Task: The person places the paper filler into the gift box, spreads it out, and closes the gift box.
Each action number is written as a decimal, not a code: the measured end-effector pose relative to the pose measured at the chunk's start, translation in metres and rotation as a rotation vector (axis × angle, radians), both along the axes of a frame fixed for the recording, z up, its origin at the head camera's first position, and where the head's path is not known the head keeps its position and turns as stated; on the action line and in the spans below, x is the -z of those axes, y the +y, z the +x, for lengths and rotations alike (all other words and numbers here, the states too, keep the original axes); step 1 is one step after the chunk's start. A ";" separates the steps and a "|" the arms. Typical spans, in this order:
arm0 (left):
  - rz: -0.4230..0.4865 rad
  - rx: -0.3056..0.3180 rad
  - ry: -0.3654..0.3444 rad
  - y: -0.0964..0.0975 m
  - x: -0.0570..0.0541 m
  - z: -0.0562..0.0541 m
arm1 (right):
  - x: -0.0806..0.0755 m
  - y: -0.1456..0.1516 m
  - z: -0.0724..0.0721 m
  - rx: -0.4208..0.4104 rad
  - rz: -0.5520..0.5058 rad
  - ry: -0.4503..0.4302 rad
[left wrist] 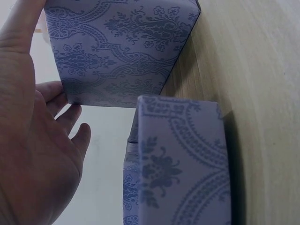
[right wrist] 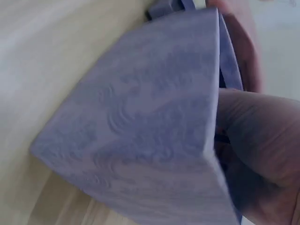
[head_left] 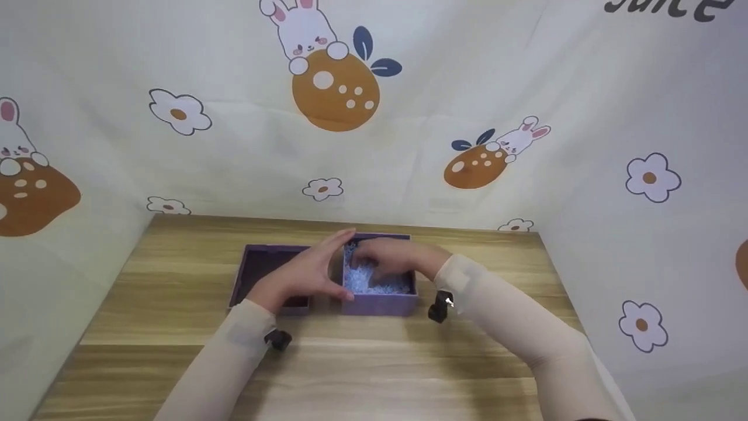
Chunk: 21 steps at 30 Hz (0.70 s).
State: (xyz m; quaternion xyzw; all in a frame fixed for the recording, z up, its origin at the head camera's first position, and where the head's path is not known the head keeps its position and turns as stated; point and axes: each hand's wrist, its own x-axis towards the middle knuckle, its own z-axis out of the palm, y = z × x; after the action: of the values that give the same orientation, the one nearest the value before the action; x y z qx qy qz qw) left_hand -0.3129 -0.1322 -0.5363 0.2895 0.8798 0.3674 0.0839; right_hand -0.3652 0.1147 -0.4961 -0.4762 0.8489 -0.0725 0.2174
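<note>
Filled box: the purple patterned box (head_left: 381,304) stands upright on the wooden table (head_left: 362,368), the landmark for the rest.
Box contents: pale blue shredded filling (head_left: 363,280) covers what shows of its inside; whether anything lies beneath is hidden.
Left hand (head_left: 307,272): at the box's left side, lightly gripping it between thumb and fingers.
Right hand (head_left: 388,255): inside the box, fingers bent down into the filling; whether they grasp anything, I cannot tell.
Second container: a purple shallow tray (head_left: 274,248), left of the box, open side up; its interior is too dark to read.
Likely handling: box light, fairly stiff card, smooth but not slick, walls dentable; filling soft, loose, easily spilled.
Best hold: opposite walls of the box, low down, without squeezing.
</note>
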 end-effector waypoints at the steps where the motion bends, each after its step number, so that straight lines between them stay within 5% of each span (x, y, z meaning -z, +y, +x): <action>1: -0.004 0.001 0.000 0.000 0.000 0.000 | 0.003 -0.002 0.000 -0.005 0.006 0.012; 6: -0.004 -0.004 -0.007 -0.001 0.000 0.002 | 0.008 -0.011 0.001 -0.039 0.046 0.048; 14: 0.016 0.003 -0.013 -0.002 0.000 0.002 | -0.012 -0.011 0.002 0.080 0.009 0.062; 21: 0.019 0.006 -0.012 -0.001 -0.002 0.002 | 0.003 -0.009 0.004 0.015 0.008 0.147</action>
State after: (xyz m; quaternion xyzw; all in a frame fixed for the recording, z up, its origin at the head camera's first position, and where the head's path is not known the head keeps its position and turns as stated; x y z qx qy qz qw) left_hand -0.3108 -0.1329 -0.5341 0.2909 0.8748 0.3775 0.0877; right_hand -0.3615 0.1053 -0.4994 -0.4731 0.8664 -0.0357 0.1558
